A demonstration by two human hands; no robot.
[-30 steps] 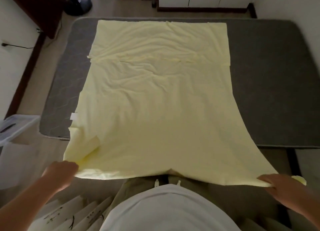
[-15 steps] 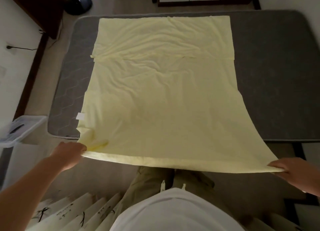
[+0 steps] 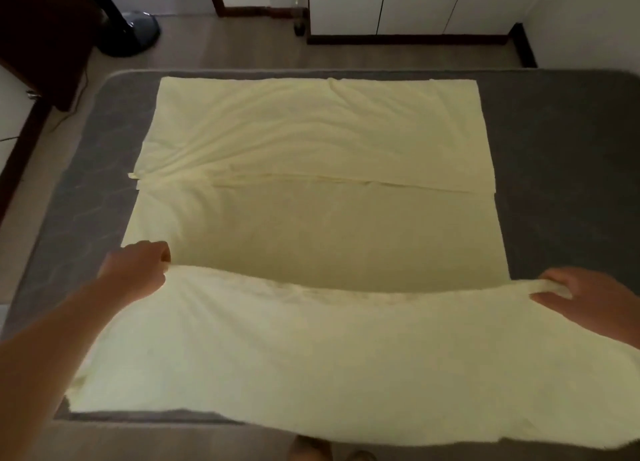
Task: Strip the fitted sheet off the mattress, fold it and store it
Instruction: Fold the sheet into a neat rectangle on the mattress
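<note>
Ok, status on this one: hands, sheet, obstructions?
Edge gripped by left hand and right hand. Mid-fold, yellow sheet lies on mattress. No obstruction seen.

Dark round stand base (image 3: pixel 133 33) on the floor (image 3: pixel 225 52); white cabinet doors (image 3: pixel 415 3).

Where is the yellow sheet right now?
In the head view the yellow sheet lies spread over the middle of the grey mattress, its near edge lifted between the left hand and the right hand, each gripping a corner.
</note>
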